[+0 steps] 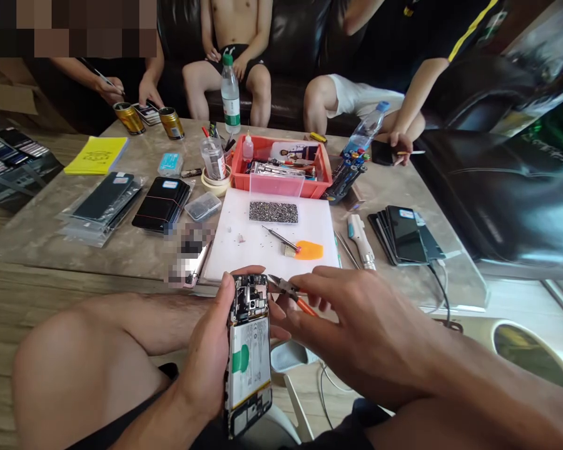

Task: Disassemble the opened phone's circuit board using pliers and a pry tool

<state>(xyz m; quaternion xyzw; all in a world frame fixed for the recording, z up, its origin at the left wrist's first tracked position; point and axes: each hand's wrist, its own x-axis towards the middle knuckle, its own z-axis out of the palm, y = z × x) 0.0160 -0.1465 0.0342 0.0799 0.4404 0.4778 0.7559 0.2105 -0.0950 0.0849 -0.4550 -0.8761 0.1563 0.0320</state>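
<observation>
My left hand (209, 353) is wrapped round an opened smartphone (251, 356), held upright above my lap. Its back cover is off, so the circuit board shows at the top and a white battery with a green patch below it. My right hand (328, 309) grips a pair of cutting pliers (288, 289) with orange handles. The jaws of the pliers are beside the phone's upper right edge; whether they touch it I cannot tell. Beyond my hands, a white mat (234, 250) carries a box of tiny screws (273, 212), a screwdriver (280, 238) and an orange pick (309, 250).
A red bin (281, 181) of tools stands behind the mat. Stacks of phones lie left (162, 203) and right (403, 234), with a white-and-grey handheld tool (360, 240) near the right stack. Water bottles (230, 94) and cans (171, 123) stand farther back. Several people sit across the table.
</observation>
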